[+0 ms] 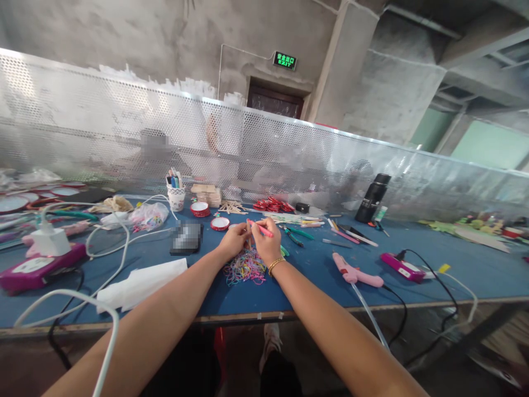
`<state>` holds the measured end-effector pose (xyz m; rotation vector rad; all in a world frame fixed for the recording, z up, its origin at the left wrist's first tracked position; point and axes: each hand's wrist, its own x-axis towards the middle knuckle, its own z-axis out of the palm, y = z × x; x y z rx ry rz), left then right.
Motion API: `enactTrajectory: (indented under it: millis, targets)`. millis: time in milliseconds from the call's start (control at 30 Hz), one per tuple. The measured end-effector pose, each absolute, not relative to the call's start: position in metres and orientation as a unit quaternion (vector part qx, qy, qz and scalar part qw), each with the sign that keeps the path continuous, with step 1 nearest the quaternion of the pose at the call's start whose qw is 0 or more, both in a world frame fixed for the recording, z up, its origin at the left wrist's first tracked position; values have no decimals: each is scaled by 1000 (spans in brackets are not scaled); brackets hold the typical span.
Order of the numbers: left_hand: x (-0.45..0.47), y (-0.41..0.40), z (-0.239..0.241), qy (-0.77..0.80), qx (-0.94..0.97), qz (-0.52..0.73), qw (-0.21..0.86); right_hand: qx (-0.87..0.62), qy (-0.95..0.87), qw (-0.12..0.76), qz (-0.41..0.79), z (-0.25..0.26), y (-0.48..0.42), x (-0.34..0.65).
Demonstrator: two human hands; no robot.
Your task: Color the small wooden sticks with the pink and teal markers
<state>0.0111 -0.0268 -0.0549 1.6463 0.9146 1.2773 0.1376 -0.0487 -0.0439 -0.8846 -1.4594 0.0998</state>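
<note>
My right hand, with a gold bracelet at its wrist, grips a pink pen that slants across the fingers. Close against it, my left hand is closed in a pinch near the pen's tip. What lies between the left fingers is too small and covered to make out. Both hands are just above a tangled pile of multicoloured thin bands or strings on the blue table. Behind the hands lies a small round red-rimmed piece.
Pliers and several sticks lie beyond my right hand. A pink glue gun, purple power strip and black bottle are to the right. White paper, a phone and looping white cables occupy the left.
</note>
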Motion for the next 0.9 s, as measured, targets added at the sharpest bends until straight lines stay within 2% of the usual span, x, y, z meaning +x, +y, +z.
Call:
enactTrajectory:
  millis: [900]
  targets:
    - [12,-37,-46,391,656,494,415,-402,-629,664,47,-46,-46,137]
